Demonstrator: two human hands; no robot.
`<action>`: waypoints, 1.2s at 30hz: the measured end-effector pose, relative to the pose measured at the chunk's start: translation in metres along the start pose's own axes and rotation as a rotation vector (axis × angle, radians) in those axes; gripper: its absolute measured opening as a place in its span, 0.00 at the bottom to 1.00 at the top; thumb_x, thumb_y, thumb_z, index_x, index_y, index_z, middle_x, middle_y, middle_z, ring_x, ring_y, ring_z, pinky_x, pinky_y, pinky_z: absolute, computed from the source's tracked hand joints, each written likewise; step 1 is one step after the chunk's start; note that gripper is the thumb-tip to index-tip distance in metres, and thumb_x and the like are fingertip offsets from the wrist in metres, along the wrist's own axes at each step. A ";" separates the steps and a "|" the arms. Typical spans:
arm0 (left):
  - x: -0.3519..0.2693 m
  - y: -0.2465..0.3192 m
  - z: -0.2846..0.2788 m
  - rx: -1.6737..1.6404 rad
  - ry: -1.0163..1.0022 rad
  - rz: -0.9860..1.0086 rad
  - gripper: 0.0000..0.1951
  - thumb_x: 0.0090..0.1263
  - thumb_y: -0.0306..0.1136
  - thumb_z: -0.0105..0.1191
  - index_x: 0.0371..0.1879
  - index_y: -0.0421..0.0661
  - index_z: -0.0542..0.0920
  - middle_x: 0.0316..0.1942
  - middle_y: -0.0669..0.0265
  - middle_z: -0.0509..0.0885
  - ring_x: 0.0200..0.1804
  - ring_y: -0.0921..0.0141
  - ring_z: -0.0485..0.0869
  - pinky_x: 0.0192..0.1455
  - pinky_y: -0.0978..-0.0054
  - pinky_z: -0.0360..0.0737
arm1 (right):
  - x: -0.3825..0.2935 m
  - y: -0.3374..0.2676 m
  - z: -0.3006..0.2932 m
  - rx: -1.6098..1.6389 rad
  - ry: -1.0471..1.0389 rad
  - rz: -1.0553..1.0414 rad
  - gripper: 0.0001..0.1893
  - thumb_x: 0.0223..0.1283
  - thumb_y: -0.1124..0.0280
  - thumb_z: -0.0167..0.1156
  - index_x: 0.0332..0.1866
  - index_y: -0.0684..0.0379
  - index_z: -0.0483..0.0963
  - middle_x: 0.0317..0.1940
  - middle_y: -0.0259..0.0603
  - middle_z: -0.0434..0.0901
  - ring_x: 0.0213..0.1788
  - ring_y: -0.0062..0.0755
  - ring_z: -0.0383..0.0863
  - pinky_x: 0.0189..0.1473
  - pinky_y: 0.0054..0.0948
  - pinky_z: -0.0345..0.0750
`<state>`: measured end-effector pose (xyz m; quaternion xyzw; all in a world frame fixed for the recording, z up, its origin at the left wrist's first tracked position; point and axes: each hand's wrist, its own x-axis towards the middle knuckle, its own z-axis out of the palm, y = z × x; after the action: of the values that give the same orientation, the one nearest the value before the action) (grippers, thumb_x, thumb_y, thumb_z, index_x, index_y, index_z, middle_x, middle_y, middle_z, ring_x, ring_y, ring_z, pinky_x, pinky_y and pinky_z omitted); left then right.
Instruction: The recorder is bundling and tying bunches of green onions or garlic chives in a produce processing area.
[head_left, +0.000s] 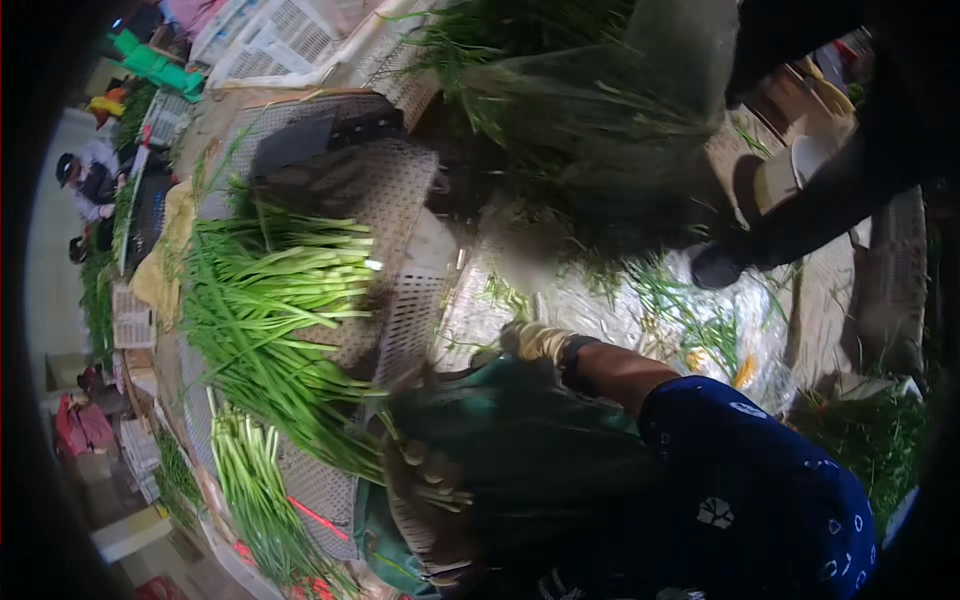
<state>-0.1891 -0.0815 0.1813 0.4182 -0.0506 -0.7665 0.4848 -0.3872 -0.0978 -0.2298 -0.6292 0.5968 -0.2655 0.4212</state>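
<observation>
My left hand (429, 476), gloved and partly in shadow, grips the stem ends of a bunch of long green stalks (352, 450), which look like chives. A larger pile of the same stalks (277, 277) lies on a perforated plastic surface (390, 180), stem ends towards me. My right hand (534, 339), in a pale glove with a dark band at the wrist, is beside the dark green cloth (495, 390) over my lap. It is blurred, and its fingers cannot be made out. Another stalk bunch (244, 450) lies at the lower left.
A person's dark-clothed leg with a dark shoe (716, 268) stands close on the right. Blurred greens in a clear plastic bag (660, 82) hang over the top. Plastic film (765, 352) with loose stalks covers the floor. A white bucket (780, 180) and greens (870, 442) are at the right.
</observation>
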 end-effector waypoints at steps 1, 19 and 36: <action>-0.002 -0.001 0.002 0.005 0.010 -0.004 0.15 0.87 0.42 0.48 0.60 0.46 0.77 0.37 0.73 0.79 0.30 0.78 0.73 0.29 0.79 0.72 | 0.015 0.000 -0.018 -0.044 0.062 0.109 0.14 0.65 0.68 0.58 0.52 0.61 0.82 0.48 0.52 0.86 0.52 0.46 0.86 0.56 0.44 0.82; -0.003 0.032 -0.004 -0.052 -0.112 0.220 0.14 0.87 0.48 0.47 0.51 0.51 0.78 0.24 0.78 0.70 0.17 0.78 0.64 0.21 0.77 0.67 | -0.069 -0.306 -0.197 -0.107 0.160 -0.315 0.15 0.75 0.62 0.56 0.55 0.58 0.83 0.41 0.54 0.88 0.43 0.54 0.88 0.48 0.42 0.84; 0.007 0.038 -0.042 -0.087 -0.030 0.200 0.20 0.78 0.56 0.59 0.53 0.54 0.80 0.37 0.78 0.80 0.34 0.79 0.75 0.31 0.81 0.70 | -0.040 -0.409 -0.161 -0.332 0.210 -0.195 0.16 0.72 0.55 0.62 0.37 0.58 0.84 0.25 0.55 0.82 0.29 0.56 0.83 0.33 0.45 0.78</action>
<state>-0.1341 -0.0930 0.1684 0.3780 -0.0661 -0.7221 0.5757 -0.3119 -0.1212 0.2049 -0.7136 0.6091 -0.2672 0.2198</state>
